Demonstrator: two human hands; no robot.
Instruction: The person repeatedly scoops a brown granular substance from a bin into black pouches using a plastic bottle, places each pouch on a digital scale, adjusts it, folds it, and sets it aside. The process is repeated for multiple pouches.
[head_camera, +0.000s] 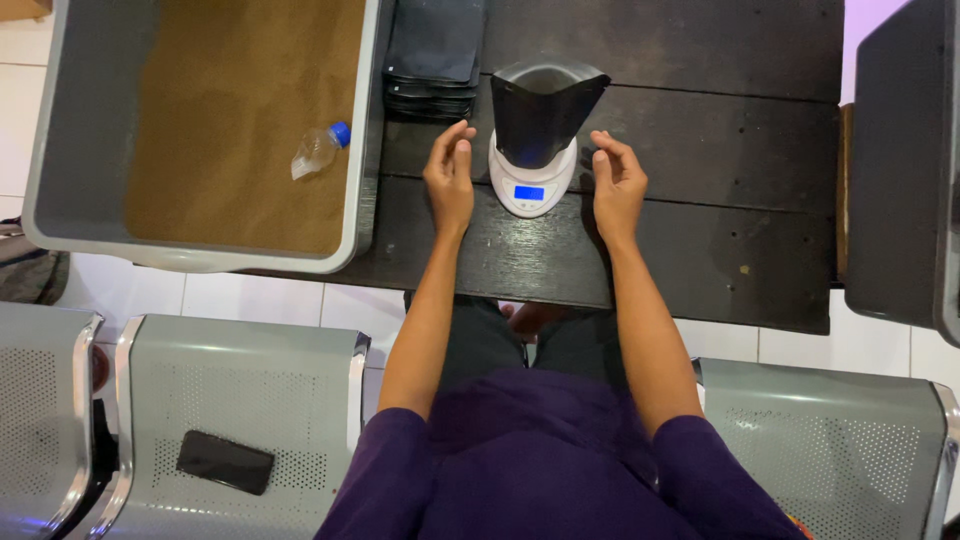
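white scale (531, 180): on dark tabletop (720, 200), bearing an upright open black pouch (543, 115). left hand (449, 178): just left of scale, fingers loosely curled, holding nothing. right hand (616, 182): just right of scale, likewise. forearms extended, parallel. grey tub (90, 130) of brown powder: well left of scale.

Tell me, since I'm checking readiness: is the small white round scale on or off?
On: the small white round scale shows a lit blue display under the upright black pouch.
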